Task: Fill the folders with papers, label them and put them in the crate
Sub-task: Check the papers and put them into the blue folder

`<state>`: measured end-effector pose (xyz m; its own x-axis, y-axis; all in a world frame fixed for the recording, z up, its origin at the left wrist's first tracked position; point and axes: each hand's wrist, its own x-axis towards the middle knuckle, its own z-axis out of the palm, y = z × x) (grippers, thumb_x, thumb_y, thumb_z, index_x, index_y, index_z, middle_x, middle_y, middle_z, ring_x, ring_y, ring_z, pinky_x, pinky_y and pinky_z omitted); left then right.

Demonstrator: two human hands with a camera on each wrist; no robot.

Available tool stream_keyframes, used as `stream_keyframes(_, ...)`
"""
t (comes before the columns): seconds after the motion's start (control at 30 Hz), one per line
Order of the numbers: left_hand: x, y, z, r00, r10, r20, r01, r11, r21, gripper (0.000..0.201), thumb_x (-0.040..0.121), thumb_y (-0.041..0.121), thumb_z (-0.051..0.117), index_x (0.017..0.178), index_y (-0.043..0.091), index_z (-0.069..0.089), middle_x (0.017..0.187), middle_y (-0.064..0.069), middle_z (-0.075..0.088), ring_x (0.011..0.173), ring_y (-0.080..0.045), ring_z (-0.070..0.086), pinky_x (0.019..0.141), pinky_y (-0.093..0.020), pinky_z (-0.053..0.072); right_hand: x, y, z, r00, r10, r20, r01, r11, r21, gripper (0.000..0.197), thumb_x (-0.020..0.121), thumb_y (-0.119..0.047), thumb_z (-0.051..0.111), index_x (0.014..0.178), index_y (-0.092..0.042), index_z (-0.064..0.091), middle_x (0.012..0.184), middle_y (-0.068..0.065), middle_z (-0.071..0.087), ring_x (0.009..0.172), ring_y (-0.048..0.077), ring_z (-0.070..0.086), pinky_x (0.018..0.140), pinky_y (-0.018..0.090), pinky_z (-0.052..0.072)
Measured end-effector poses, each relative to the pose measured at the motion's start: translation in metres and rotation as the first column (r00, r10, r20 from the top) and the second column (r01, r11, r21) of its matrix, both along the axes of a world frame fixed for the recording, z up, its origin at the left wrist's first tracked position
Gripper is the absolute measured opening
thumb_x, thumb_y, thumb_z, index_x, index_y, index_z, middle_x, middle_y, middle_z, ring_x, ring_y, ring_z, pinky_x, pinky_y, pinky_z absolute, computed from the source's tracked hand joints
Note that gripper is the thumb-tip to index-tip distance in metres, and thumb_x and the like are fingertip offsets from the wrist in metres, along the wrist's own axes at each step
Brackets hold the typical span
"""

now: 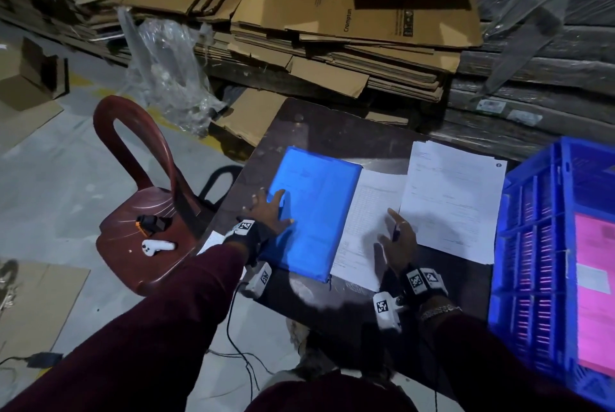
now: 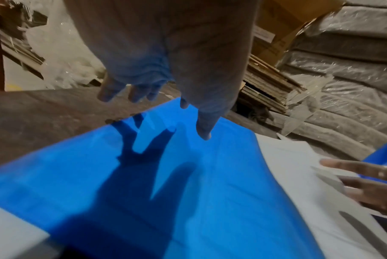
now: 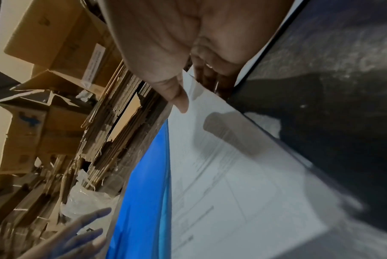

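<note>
A blue folder [image 1: 314, 212] lies shut on the dark table [image 1: 332, 125]. My left hand [image 1: 271, 208] is spread with straight fingers over its left edge; in the left wrist view the left hand [image 2: 157, 84] casts a separate shadow on the blue folder [image 2: 210, 192]. A printed sheet [image 1: 369, 212] sticks out from the folder's right side. My right hand [image 1: 397, 238] is over that sheet, fingers straight, holding nothing. In the right wrist view the right hand's [image 3: 188, 70] thumb is close above the sheet [image 3: 221, 175]. More white papers [image 1: 452, 198] lie further right. A blue crate [image 1: 532, 245] at the right holds a pink folder [image 1: 595, 295].
A red-brown plastic chair [image 1: 143, 212] stands left of the table with a white controller [image 1: 156, 247] and a small black device [image 1: 149, 223] on its seat. Flattened cardboard [image 1: 332, 45] and plastic wrap [image 1: 166, 72] pile up behind the table. Cables [image 1: 239, 345] hang toward the floor.
</note>
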<state>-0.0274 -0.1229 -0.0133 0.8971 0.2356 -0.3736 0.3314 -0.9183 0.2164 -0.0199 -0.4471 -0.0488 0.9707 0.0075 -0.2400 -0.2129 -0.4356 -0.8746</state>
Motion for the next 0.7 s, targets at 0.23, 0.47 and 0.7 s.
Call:
stream_keyframes(0.23, 0.006, 0.008, -0.013, 0.988, -0.067, -0.141, 0.069, 0.998, 0.011, 0.092, 0.073, 0.064, 0.066, 0.149, 0.044, 0.018, 0.148, -0.024, 0.026, 0.126, -0.048, 0.042, 0.099, -0.057, 0.042, -0.012, 0.035, 0.001, 1.000, -0.003, -0.024, 0.003, 1.000, -0.010, 0.069, 0.087, 0.012, 0.049, 0.151, -0.008, 0.030, 0.151, 0.002, 0.035, 0.141, 0.016, 0.032, 0.109, 0.021, 0.028)
stream_keyframes(0.47, 0.012, 0.003, -0.002, 0.995, -0.082, -0.051, 0.077, 0.993, -0.088, 0.096, 0.065, 0.057, 0.071, 0.148, 0.029, 0.033, 0.123, -0.016, 0.060, 0.111, -0.035, 0.059, 0.090, -0.036, 0.048, 0.000, 0.076, -0.003, 0.999, -0.003, 0.050, 0.001, 0.999, 0.033, 0.066, 0.089, 0.010, 0.046, 0.150, -0.008, 0.031, 0.154, 0.006, 0.036, 0.143, 0.017, 0.031, 0.119, 0.031, 0.024)
stream_keyframes(0.7, 0.010, 0.012, 0.003, 0.995, -0.093, -0.028, 0.091, 0.993, -0.079, 0.073, 0.082, 0.030, 0.071, 0.146, 0.021, 0.038, 0.130, -0.015, 0.056, 0.119, -0.032, 0.055, 0.096, -0.037, 0.043, -0.013, 0.065, -0.014, 0.999, 0.047, 0.022, -0.041, 0.980, -0.196, 0.071, 0.095, -0.016, 0.056, 0.154, -0.004, 0.018, 0.161, 0.013, 0.021, 0.149, 0.029, 0.019, 0.120, 0.043, 0.017)
